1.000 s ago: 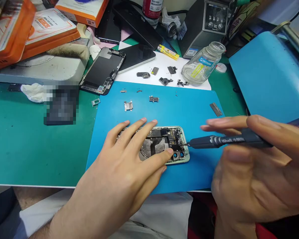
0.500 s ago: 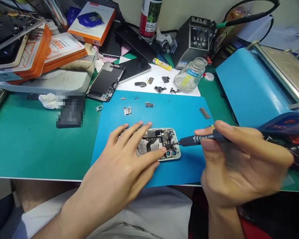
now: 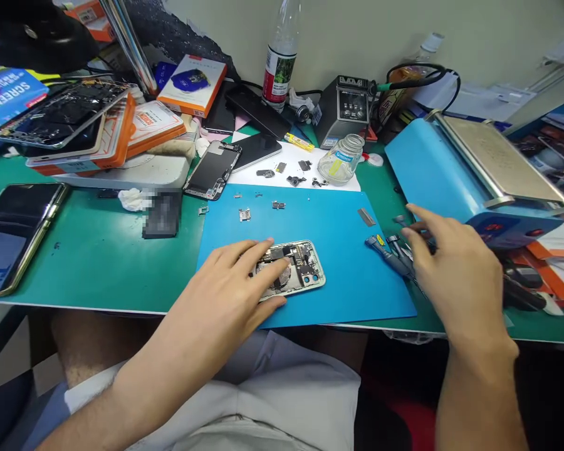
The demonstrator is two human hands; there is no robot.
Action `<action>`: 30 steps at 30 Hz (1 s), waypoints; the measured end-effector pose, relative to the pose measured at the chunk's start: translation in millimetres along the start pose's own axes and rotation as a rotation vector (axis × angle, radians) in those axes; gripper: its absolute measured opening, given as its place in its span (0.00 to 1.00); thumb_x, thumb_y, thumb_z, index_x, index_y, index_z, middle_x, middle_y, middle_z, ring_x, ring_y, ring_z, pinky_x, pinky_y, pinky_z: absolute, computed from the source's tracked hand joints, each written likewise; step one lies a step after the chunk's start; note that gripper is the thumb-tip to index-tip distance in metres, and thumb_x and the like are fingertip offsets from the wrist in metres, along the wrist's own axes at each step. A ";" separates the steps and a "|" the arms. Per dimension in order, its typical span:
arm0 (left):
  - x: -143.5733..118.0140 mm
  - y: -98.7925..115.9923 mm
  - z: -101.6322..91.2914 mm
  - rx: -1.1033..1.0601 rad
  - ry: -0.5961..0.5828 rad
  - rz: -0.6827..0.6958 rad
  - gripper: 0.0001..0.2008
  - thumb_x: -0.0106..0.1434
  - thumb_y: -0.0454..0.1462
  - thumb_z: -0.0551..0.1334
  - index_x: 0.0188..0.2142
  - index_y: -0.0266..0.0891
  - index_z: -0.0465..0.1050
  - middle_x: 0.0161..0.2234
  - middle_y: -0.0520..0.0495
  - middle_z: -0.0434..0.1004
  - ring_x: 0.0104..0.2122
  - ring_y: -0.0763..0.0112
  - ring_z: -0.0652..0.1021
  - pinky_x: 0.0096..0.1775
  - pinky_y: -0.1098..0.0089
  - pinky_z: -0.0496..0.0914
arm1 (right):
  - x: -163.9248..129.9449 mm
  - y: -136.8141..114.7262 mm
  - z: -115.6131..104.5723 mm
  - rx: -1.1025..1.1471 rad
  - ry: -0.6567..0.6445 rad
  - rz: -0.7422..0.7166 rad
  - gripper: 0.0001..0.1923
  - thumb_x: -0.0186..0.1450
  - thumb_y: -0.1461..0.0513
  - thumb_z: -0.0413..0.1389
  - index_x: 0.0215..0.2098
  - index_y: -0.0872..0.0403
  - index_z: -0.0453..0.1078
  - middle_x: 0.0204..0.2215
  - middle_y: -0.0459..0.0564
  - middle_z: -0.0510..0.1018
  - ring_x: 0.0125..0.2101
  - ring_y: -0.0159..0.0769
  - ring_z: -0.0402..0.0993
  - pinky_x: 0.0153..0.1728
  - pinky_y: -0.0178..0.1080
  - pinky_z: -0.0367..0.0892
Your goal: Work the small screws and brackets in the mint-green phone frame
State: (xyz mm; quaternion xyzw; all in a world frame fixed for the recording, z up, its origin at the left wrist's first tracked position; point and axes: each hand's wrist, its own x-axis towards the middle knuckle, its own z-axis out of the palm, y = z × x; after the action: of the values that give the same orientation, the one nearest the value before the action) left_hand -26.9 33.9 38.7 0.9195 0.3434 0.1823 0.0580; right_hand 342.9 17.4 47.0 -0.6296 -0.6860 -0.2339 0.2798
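An opened phone, its inner boards exposed, lies on the blue mat. My left hand is laid over its left part, the thumb along the near edge and the fingers across the top, gripping it. Off to the right, my right hand pinches a screwdriver, whose grey end pokes out past the fingertips; the rest is hidden by the hand. Several other screwdrivers lie just beneath and left of that hand. Small metal brackets are spread on the mat beyond the phone.
A detached phone screen, a glass jar and a white sheet with small parts lie behind the mat. A blue machine stands at right. Left are stacked orange boxes and another phone.
My right hand has moved the screwdriver away from the phone, over to the other screwdrivers at the right. My left hand stays on the phone. The view has shifted, showing more table.
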 end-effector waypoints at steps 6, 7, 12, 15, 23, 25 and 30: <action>-4.9 -0.6 -0.9 -0.032 0.023 -0.056 0.21 0.78 0.40 0.68 0.67 0.38 0.77 0.67 0.35 0.80 0.61 0.42 0.79 0.56 0.44 0.80 | -18.3 -77.5 1.5 0.226 0.018 -0.178 0.17 0.74 0.72 0.63 0.59 0.53 0.79 0.52 0.54 0.89 0.50 0.44 0.89 0.55 0.44 0.83; -5.3 -1.6 0.4 -0.048 0.026 -0.060 0.21 0.79 0.40 0.67 0.68 0.39 0.77 0.67 0.35 0.80 0.61 0.43 0.78 0.57 0.44 0.80 | -21.9 -95.0 1.3 0.299 -0.026 -0.241 0.17 0.73 0.73 0.63 0.57 0.54 0.79 0.52 0.53 0.90 0.51 0.42 0.89 0.56 0.41 0.83; -7.8 -9.4 8.3 -0.142 0.055 -0.070 0.20 0.80 0.43 0.66 0.67 0.42 0.78 0.66 0.39 0.80 0.62 0.48 0.75 0.61 0.46 0.75 | -31.1 -131.9 6.3 0.402 -0.094 -0.362 0.17 0.71 0.76 0.62 0.55 0.58 0.79 0.54 0.58 0.89 0.55 0.45 0.89 0.53 0.43 0.85; -8.8 -12.3 12.0 -0.161 0.077 -0.076 0.20 0.80 0.44 0.67 0.67 0.43 0.78 0.65 0.41 0.81 0.62 0.49 0.74 0.61 0.48 0.74 | -30.8 -128.3 9.8 0.377 -0.104 -0.368 0.18 0.71 0.77 0.62 0.55 0.59 0.79 0.55 0.60 0.89 0.55 0.47 0.89 0.51 0.45 0.85; -8.9 -12.4 13.7 -0.195 0.098 -0.090 0.20 0.82 0.45 0.64 0.67 0.43 0.78 0.65 0.42 0.81 0.63 0.52 0.74 0.62 0.51 0.71 | -29.4 -127.2 9.3 0.335 -0.177 -0.410 0.18 0.69 0.79 0.62 0.55 0.66 0.80 0.55 0.64 0.88 0.57 0.50 0.87 0.53 0.48 0.82; -8.8 -12.5 14.0 -0.198 0.109 -0.083 0.19 0.82 0.45 0.64 0.67 0.43 0.78 0.64 0.42 0.82 0.63 0.52 0.74 0.61 0.51 0.71 | -29.0 -126.6 8.5 0.324 -0.190 -0.433 0.17 0.69 0.79 0.62 0.55 0.66 0.80 0.56 0.65 0.88 0.57 0.51 0.86 0.53 0.48 0.82; -8.2 -12.6 15.5 -0.196 0.125 -0.087 0.19 0.83 0.47 0.61 0.67 0.43 0.77 0.65 0.44 0.82 0.62 0.53 0.75 0.59 0.52 0.70 | -25.4 -127.3 6.1 0.283 -0.233 -0.483 0.18 0.68 0.79 0.62 0.55 0.67 0.81 0.57 0.66 0.87 0.58 0.52 0.86 0.56 0.48 0.81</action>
State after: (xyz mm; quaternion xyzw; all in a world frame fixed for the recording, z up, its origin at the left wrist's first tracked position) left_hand -34.5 38.4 19.0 0.8804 0.3664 0.2695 0.1341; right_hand 217.0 -9.5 29.3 -0.4256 -0.8691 -0.1221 0.2204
